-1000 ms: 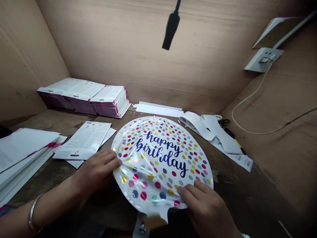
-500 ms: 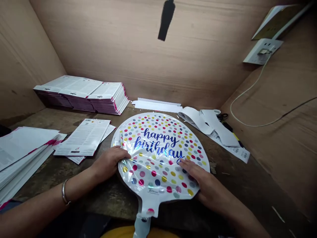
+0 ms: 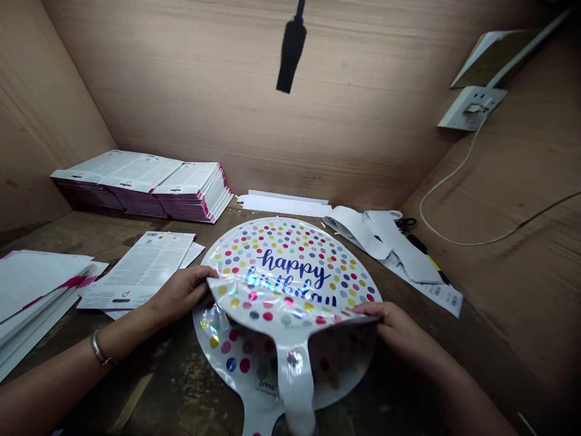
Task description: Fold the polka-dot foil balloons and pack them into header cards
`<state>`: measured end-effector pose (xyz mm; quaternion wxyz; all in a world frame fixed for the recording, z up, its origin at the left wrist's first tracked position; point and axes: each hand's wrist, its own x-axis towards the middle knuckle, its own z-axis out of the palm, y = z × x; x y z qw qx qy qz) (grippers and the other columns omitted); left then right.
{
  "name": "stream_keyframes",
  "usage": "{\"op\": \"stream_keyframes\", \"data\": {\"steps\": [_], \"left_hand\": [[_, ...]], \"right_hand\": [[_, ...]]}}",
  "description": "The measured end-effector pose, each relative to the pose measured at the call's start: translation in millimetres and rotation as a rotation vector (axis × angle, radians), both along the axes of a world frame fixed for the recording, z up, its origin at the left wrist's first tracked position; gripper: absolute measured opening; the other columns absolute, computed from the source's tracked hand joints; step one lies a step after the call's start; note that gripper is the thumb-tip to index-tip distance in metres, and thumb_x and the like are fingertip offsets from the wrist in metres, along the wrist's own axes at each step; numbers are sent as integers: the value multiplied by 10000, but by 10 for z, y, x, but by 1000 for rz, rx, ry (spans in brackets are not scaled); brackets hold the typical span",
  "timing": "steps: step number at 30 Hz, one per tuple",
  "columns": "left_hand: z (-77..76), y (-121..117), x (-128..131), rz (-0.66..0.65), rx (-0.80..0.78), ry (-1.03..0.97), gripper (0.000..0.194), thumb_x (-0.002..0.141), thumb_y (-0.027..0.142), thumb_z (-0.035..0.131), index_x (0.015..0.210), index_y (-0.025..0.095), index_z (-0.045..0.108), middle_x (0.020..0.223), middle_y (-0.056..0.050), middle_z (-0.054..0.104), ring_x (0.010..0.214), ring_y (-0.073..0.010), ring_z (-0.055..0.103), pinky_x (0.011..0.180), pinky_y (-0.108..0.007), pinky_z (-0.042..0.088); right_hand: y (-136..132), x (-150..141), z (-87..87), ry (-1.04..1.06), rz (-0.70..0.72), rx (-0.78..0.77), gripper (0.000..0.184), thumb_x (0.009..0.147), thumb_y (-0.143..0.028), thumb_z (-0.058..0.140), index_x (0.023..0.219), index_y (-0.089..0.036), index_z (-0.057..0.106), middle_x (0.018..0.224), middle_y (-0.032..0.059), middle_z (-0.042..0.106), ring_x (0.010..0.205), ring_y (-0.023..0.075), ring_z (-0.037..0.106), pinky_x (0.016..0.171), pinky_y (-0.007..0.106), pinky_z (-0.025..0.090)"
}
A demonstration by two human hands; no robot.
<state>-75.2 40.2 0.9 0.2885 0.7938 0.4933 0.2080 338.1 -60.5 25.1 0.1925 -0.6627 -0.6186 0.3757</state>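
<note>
Flat, uninflated foil balloons lie stacked before me, white with coloured dots. The top foil balloon [image 3: 295, 254] reads "happy birthday" in blue, and its near part is lifted and bent upward, tail included. My left hand [image 3: 188, 290] pinches its left edge between thumb and fingers. On the right edge, my right hand [image 3: 385, 318] is closed in a similar pinch. Beneath the raised part shows another dotted foil balloon [image 3: 231, 363], its tail pointing toward me.
Stacked printed cards [image 3: 136, 175] stand along the back left. Loose printed cards [image 3: 145, 266] and a fanned card pile [image 3: 40, 284] lie at left. Curled label strips [image 3: 399, 248], scissors [image 3: 405, 224] and folded white paper [image 3: 285, 203] are behind. A cable [image 3: 426, 194] hangs from a wall socket.
Both hands have taken the top balloon by its side edges and raised its near part, uncovering the one below. Earlier the hands rested on its surface. The view has tilted slightly upward.
</note>
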Motion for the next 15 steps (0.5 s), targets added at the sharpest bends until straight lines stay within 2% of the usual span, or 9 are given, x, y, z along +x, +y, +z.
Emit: {"op": "stream_keyframes", "data": {"steps": [2,5,10,15], "left_hand": [[30,106,95,128,-47,6,274,835,354,390,914,191,596,764,-11,657,721,-192,613,643,-265,475],[53,255,184,234,-13,102,320,837,460,404,846,197,586,743,-15,642,719,-202,601,617,-258,432],[71,328,165,199,-39,231,336,831,474,420,682,203,553,686,-5,616,700,-198,583,612,-253,375],[57,237,91,257,-106,222,369,826,512,429,688,199,568,668,1,617,659,-188,571,559,-244,338]], "right_hand": [[181,25,-29,-9,-141,-57,286,752,-305,474,823,-141,698,707,40,703,704,206,657,618,282,498],[392,65,-107,-98,-232,-12,342,760,-422,486,715,-138,673,579,26,648,586,184,609,511,250,432],[495,104,-187,-240,-290,81,328,754,-436,474,622,-178,627,556,12,618,575,179,572,513,258,387],[482,74,-179,-359,-354,159,305,790,-437,426,751,-211,627,696,34,669,702,218,601,609,296,400]]}}
